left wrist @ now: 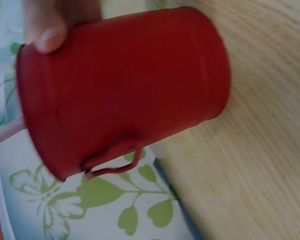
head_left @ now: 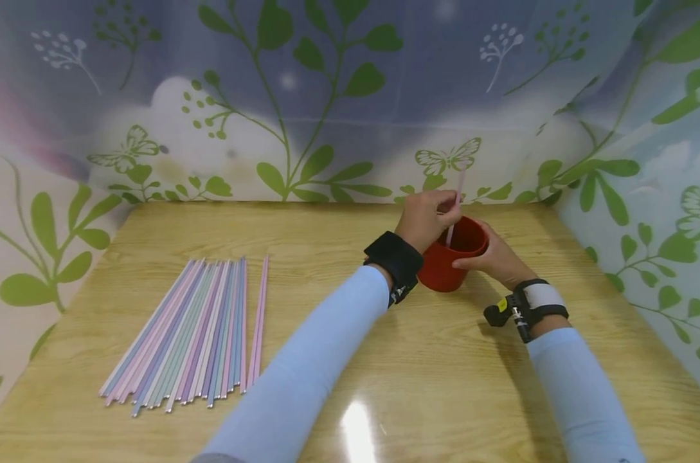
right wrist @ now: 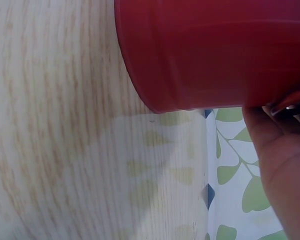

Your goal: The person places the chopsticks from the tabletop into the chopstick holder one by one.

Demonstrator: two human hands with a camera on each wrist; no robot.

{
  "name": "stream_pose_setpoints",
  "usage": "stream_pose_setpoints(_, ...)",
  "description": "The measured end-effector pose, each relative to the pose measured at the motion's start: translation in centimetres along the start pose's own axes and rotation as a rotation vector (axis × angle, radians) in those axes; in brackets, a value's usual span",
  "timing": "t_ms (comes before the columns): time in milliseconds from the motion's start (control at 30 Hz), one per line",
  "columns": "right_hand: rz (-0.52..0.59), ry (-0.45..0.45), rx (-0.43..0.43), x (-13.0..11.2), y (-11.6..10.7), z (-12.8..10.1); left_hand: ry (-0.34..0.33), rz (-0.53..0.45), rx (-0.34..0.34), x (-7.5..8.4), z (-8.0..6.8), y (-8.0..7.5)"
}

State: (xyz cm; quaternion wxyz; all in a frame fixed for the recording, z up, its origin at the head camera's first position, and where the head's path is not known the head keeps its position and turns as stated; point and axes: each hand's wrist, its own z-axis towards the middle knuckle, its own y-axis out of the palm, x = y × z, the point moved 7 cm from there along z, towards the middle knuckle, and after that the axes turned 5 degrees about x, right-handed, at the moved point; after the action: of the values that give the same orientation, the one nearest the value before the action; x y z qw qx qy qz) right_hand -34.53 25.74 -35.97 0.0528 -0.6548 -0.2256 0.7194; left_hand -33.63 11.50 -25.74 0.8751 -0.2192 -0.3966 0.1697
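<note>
My left hand (head_left: 423,220) pinches a pale pink chopstick (head_left: 459,186) upright over a red bucket (head_left: 441,274). The chopstick's lower end is inside the bucket's mouth. My right hand (head_left: 498,260) grips the bucket from the right, its thumb near the rim. In the left wrist view the red wall and a small side handle (left wrist: 115,159) show, with the pink stick at the left edge. Part of the right hand (right wrist: 285,170) lies against the bucket in the right wrist view. The bucket's inside is mostly hidden.
Many pastel chopsticks (head_left: 182,334) with silvery ends lie side by side on the left of the wooden table (head_left: 326,244). Close to their right lies a pair of pink chopsticks (head_left: 260,321). A leaf-patterned cloth (head_left: 350,141) rises behind the table and at its sides.
</note>
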Motion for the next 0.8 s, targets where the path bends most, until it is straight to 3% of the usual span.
stream_pose_setpoints(233,0.023,0.004,-0.016,-0.2,0.4,0.0,-0.031,0.038,-0.083,-1.2,-1.2,1.8)
stream_pose_setpoints(300,0.031,0.007,-0.019,-0.2,0.5,0.0,-0.039,0.128,-0.076,-1.4,-1.4,2.0)
stream_pose_setpoints(433,0.024,0.021,-0.017,0.0,0.5,0.0,-0.073,0.459,-0.032,-1.7,-1.3,1.5)
stream_pose_setpoints(500,0.024,0.022,-0.017,0.0,0.5,0.0,-0.117,0.528,-0.039,-1.9,-1.0,1.3)
stream_pose_setpoints(633,0.011,0.018,-0.003,-0.1,0.2,0.1,-0.184,0.468,-0.080,-2.4,-0.6,1.4)
stream_pose_setpoints(800,-0.023,0.013,0.020,0.0,-0.2,-0.1,-0.134,0.408,-0.130,-3.0,-0.9,1.2)
